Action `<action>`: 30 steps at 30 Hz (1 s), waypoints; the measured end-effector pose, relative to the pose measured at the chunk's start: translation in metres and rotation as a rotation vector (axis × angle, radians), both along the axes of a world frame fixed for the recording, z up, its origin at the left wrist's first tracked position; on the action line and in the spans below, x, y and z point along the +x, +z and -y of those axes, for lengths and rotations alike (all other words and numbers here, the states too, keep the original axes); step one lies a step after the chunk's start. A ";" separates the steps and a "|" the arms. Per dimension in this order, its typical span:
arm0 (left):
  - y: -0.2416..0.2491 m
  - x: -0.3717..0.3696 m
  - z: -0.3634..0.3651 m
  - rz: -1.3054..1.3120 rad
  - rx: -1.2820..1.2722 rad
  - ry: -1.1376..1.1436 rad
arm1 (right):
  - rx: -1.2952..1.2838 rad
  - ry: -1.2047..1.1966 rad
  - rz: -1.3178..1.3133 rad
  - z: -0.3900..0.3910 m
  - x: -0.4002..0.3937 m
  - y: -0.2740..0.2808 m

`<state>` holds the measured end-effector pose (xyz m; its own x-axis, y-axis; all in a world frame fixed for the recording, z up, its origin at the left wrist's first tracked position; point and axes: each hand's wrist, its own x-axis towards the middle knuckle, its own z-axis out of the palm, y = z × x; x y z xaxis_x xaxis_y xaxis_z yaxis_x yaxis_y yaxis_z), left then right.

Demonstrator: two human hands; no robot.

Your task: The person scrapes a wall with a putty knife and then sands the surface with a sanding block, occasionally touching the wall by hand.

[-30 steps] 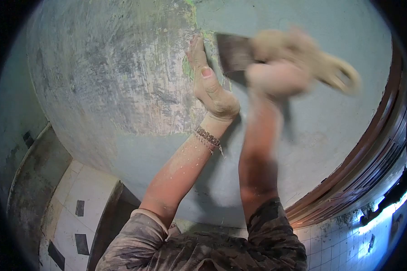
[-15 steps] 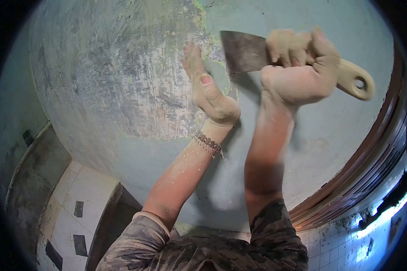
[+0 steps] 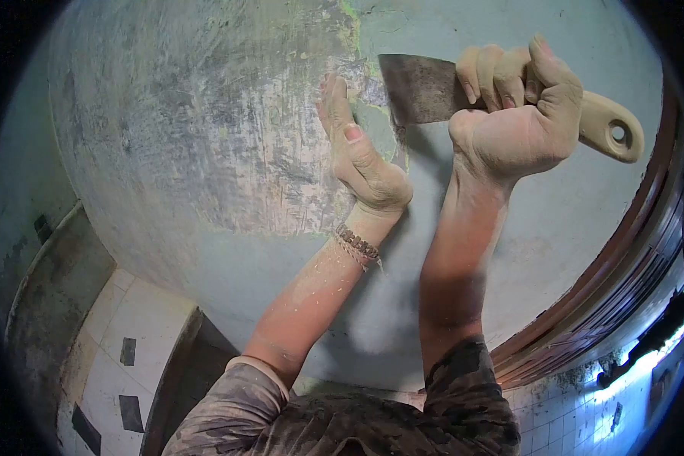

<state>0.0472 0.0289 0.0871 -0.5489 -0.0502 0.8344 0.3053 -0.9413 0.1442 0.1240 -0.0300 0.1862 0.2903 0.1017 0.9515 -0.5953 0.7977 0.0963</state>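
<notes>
A wall [image 3: 266, 137] fills the view, with a rough grey-white scraped patch at the left and smoother pale green paint at the right. My left hand [image 3: 363, 156], dusty and with a bracelet at the wrist, rests against the patch near its right edge, fingers stretched upward. In my right hand [image 3: 517, 114] is a wide scraper [image 3: 425, 90], its fingers wrapped round the beige handle. The dark metal blade points left, with its edge close to the ragged paint border. The handle's end with a hole sticks out to the right.
A brown wooden frame with slats [image 3: 593, 304] curves along the right. White tiles [image 3: 539, 414] and a bright opening show at the lower right. Lower left, a tiled surface [image 3: 140, 323] with dark patches lies beside a raised grey ledge [image 3: 61, 266].
Both hands and the scraper appear slightly farther right in view, and the wall's paint border has shifted right too. The grip on the scraper is unchanged.
</notes>
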 end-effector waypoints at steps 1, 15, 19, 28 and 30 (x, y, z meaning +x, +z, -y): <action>-0.001 0.000 0.000 -0.006 -0.001 0.004 | -0.002 -0.001 0.002 -0.001 -0.006 -0.002; -0.008 0.013 0.006 0.016 -0.017 -0.023 | -0.084 -0.292 -0.067 0.003 -0.001 -0.029; -0.010 0.013 0.011 0.001 -0.054 0.022 | 0.054 -0.210 -0.072 -0.004 0.002 -0.042; -0.015 0.020 0.007 0.006 -0.050 0.015 | -0.183 -0.057 -0.117 -0.008 -0.010 -0.052; -0.015 0.020 0.007 0.009 -0.044 -0.012 | -0.280 -0.117 -0.076 -0.007 -0.014 -0.051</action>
<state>0.0667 0.0224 0.0721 -0.5567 -0.0070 0.8307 0.2923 -0.9377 0.1880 0.1098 -0.0231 0.1351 0.3848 0.3184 0.8663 -0.4977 0.8621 -0.0957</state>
